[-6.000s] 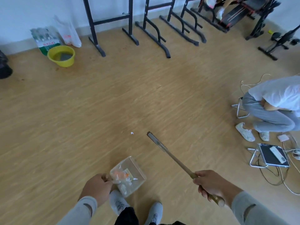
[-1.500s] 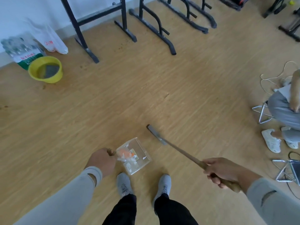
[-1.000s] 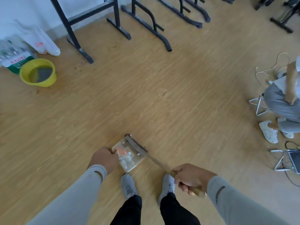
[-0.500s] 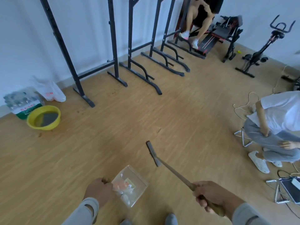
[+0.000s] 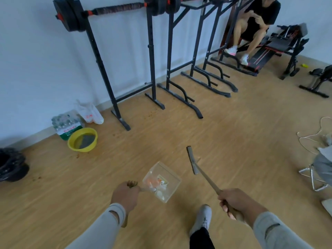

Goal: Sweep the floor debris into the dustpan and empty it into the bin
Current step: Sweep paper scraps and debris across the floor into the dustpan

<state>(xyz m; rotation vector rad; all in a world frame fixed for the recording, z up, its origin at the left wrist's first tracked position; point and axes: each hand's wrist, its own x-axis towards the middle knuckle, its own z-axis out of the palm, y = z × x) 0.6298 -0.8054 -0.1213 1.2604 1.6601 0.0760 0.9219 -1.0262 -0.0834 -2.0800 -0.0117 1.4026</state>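
My left hand (image 5: 125, 195) grips the handle of a clear dustpan (image 5: 162, 181), held above the wooden floor. White and orange scraps (image 5: 156, 182) lie inside it. My right hand (image 5: 235, 203) grips the wooden handle of a small broom (image 5: 191, 159), whose narrow dark head hangs in the air to the right of the dustpan, apart from it. A black bin lined with a bag (image 5: 10, 164) stands at the far left by the wall.
A yellow basin (image 5: 82, 140), a pack of water bottles (image 5: 65, 124) and a white plastic bag (image 5: 89, 114) sit by the wall. Black barbell racks (image 5: 156, 72) line the back. One person sits on a bench (image 5: 255, 27); another crouches at right (image 5: 323, 164) beside white cables (image 5: 312, 135).
The broom swept across the dustpan mouth, then lifted away to the right. My view rose from the floor at my feet toward the wall, bringing the bin into sight at left.
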